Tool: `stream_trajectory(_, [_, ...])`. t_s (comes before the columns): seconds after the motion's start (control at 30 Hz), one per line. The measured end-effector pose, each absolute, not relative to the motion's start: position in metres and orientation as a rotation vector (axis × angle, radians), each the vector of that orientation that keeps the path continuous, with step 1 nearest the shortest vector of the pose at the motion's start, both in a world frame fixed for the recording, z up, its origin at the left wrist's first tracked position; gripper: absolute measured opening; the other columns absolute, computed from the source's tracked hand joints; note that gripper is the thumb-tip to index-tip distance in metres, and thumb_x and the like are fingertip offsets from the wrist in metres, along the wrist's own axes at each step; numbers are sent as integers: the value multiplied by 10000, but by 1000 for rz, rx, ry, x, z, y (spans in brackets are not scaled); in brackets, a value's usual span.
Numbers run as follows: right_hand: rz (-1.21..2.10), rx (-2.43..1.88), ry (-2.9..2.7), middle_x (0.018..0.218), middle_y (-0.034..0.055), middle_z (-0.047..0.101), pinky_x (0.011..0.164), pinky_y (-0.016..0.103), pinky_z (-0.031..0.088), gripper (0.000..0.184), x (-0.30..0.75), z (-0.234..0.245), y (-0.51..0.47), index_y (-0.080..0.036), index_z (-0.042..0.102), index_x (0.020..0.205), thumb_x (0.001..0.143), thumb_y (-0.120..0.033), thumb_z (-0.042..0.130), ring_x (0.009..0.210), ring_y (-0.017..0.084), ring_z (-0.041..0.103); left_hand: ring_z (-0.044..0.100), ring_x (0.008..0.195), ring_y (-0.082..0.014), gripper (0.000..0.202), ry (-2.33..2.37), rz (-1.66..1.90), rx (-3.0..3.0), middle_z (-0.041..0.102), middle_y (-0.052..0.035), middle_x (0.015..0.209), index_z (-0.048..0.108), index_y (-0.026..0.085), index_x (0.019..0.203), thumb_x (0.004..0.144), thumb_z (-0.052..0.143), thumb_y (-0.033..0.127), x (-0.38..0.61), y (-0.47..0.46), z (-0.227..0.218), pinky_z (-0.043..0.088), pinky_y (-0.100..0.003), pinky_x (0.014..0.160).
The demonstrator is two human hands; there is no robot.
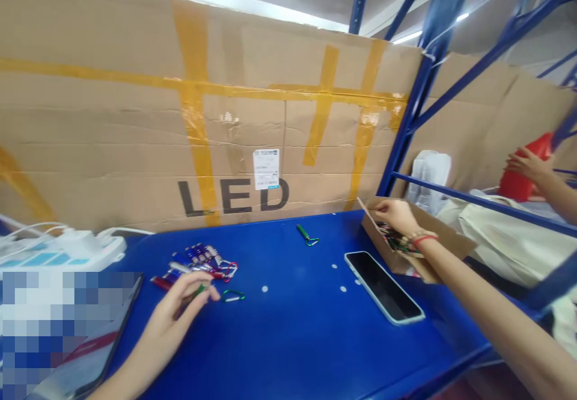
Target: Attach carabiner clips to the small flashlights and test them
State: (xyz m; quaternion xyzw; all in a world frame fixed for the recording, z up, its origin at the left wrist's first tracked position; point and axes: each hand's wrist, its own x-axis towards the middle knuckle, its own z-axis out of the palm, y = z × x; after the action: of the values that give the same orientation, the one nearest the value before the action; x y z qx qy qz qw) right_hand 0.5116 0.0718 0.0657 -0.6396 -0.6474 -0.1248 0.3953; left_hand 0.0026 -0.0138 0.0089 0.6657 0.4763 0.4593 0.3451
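Note:
My left hand (pixel 183 304) pinches a small green keychain flashlight (pixel 198 292) with a green carabiner (pixel 233 296) lying on the blue table (pixel 293 334). Just beyond it lies a pile of several small keychain flashlights (pixel 202 260) in red, blue and silver. My right hand (pixel 396 216) reaches into an open cardboard box (pixel 444 245) at the right edge; its fingers are curled over the small items (pixel 394 240) inside, and what they hold is hidden. A lone green flashlight (pixel 306 236) lies at the back middle.
A phone (pixel 383 286) lies face up beside the box. A white power strip (pixel 58 249) sits at the left, a second dark phone (pixel 90 352) at the front left. A big cardboard sheet (pixel 225 117) marked LED walls the back. Another person's hand (pixel 527 164) touches a red object at far right.

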Motion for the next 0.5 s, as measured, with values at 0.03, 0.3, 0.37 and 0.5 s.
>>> stream_trajectory(0.03, [-340,-1637,-1566,706,98,662,672,362,523,267,505,71,69,-135,638,693,820,-365,595,678,210,640,639,743,-194,326,1188,1189,1720,679,-54,775,560,212,924,770,571,500,4,-16,9,501,-283,684])
stream_trajectory(0.3, [-18,-1154,-1551,776,44,716,695,328,562,262,324,103,16,-208,715,854,694,-415,722,678,189,666,438,516,-97,310,966,1061,1647,542,17,668,515,193,1039,862,466,444,8,-29,9,361,-248,549])
stream_trajectory(0.37, [176,-1034,-1755,829,37,724,715,304,558,202,267,97,4,-213,725,840,726,-379,706,728,183,673,422,566,-104,310,972,1097,1627,486,31,644,510,196,1030,869,459,456,8,-29,10,345,-244,574])
stream_trajectory(0.5, [444,-798,-2037,832,32,725,710,276,544,171,191,70,-3,-194,726,856,755,-328,693,758,169,675,395,600,-99,354,971,1230,1415,390,50,657,466,215,1013,838,483,523,9,-26,11,331,-225,574])
